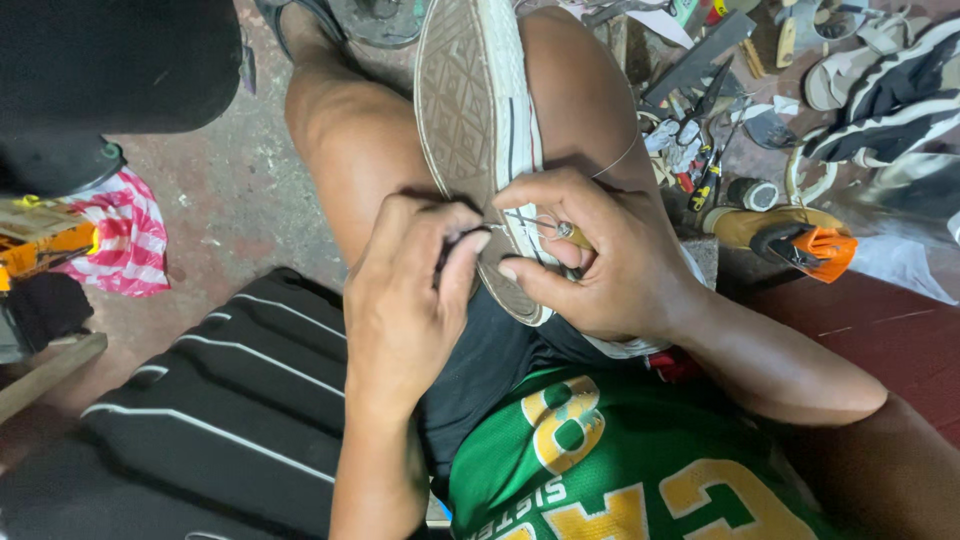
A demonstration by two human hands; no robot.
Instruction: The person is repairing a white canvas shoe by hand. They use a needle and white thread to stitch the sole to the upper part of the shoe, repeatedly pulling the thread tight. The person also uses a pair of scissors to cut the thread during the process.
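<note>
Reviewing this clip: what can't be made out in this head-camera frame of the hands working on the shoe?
Head view:
- Shoe: only the sole and white sidewall show; the upper faces away, and the heel end sits under both hands.
- Awl: the right hand wraps most of its handle.
- Left hand: whatever its fingertips pinch is too small to tell.
- Thread: too thin to follow to its end.
- Tools on the floor: small, overlapping.

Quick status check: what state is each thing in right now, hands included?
Shoe: sole up, wedged between the knees.
Left hand: fingertips pinched at the sole's edge.
Right hand: closed on a stitching awl, tip at the sole's edge.
Thread: drawn across the right knee.
Scissors: lying on the floor.
</note>
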